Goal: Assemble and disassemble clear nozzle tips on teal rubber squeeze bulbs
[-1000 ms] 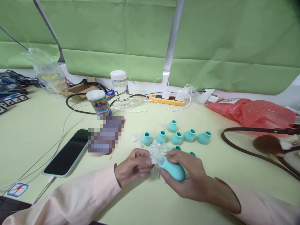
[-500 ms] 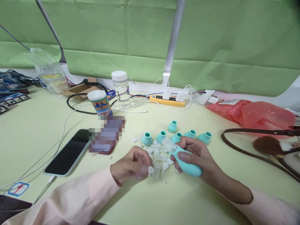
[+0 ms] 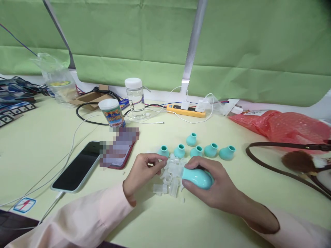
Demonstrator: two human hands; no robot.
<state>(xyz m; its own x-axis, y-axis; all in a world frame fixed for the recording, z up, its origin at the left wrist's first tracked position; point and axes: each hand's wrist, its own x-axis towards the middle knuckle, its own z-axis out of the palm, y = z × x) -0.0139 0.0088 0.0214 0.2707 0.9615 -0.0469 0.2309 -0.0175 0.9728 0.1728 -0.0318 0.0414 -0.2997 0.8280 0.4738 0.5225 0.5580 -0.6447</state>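
My right hand (image 3: 214,182) is wrapped round a glossy turquoise bulb-shaped piece (image 3: 198,178), its narrower end toward the left. My left hand (image 3: 147,168) is at the left edge of a pile of translucent plastic parts (image 3: 174,172), thumb and index finger close together; whatever lies between their tips is too small to make out. A clear tube piece (image 3: 160,188) lies at the near left of the pile. Behind both hands stand several turquoise flared pieces with open necks, among them one at the back (image 3: 191,139) and one at the right (image 3: 227,152).
A black-screened phone (image 3: 76,167) and a red-edged phone (image 3: 124,148) lie left. Behind them are a printed cup (image 3: 112,113), a lidded bottle (image 3: 135,100) and a yellow power strip (image 3: 186,111). A red plastic bag (image 3: 287,127) and a brown strap (image 3: 258,165) are right.
The turquoise piece in my right hand has turned and its clear tip no longer shows. My left hand has moved up from the near side of the pile, and the small white ring has left its fingers.
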